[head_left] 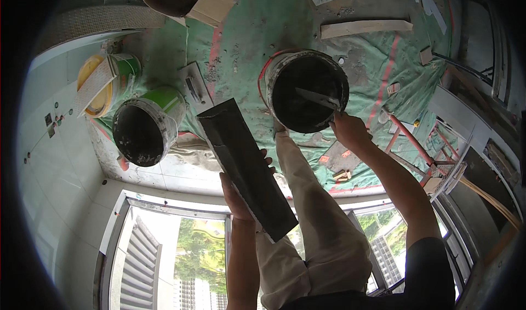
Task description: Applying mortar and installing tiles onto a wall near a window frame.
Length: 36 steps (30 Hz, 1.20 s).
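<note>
Green sheeting lies under a bucket. At its mouth, the right hand's fingers wrap the handle of a trowel; left of the bucket, the left hand's fingers clasp a dark-coated slab by its long edges.

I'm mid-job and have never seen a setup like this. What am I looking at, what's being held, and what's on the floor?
There's no machine: these are a person's bare hands, seen from above by a head-worn fisheye camera, so straight edges bend. The left hand holds a long panel with a dark, paste-like layer. The right hand grips a trowel, its blade across a bucket's opening. Below, a green sheet covers much of the floor; a flat handled tool and another bucket are toward the left.
</note>
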Motion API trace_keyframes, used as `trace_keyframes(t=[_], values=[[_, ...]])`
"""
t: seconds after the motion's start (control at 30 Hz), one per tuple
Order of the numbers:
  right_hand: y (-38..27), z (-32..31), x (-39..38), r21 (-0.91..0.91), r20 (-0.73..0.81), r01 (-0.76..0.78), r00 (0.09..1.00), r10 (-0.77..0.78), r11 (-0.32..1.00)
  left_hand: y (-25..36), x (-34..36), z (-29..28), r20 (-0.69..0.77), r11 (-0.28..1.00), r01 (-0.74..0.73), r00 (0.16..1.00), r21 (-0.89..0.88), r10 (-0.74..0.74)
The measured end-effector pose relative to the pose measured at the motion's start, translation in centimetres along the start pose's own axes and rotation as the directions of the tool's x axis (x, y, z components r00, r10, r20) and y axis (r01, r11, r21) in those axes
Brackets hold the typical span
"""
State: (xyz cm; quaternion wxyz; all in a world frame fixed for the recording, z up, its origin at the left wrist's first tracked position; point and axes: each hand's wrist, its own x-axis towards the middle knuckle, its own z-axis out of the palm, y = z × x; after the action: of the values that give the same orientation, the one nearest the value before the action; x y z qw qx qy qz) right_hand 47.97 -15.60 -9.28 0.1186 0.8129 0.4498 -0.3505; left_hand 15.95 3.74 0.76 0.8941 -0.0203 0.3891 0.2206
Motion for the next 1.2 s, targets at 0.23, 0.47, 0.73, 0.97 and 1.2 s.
trace_keyframes(t=[0.23,0.47,0.73,0.97,1.2], values=[[-4.0,4.7,0.1,0.235,-0.018,-0.087,0.995,0.094,0.968,-0.2,1.3,-3.4,-0.032,0.995,0.091,0.995,0.039,-0.090],[-7.5,4.8,2.5,0.709,0.171,-0.231,0.973,0.156,0.666,-0.1,2.1,-4.8,-0.047,0.982,0.075,0.997,0.172,-0.068],[-6.9,1.7,-1.6,0.883,0.462,-0.467,0.883,0.083,0.046,-0.3,3.7,-6.2,0.032,0.976,0.032,0.999,0.213,-0.040],[-13.0,-7.7,-13.5,0.981,0.032,-0.074,0.973,0.229,0.179,-1.3,6.6,-8.4,0.009,0.991,0.081,0.997,0.108,-0.083],[-24.1,-5.9,-14.1,0.921,-0.353,0.252,0.863,0.361,0.297,-4.7,9.1,-7.1,0.257,0.992,0.114,0.962,-0.055,-0.096]])
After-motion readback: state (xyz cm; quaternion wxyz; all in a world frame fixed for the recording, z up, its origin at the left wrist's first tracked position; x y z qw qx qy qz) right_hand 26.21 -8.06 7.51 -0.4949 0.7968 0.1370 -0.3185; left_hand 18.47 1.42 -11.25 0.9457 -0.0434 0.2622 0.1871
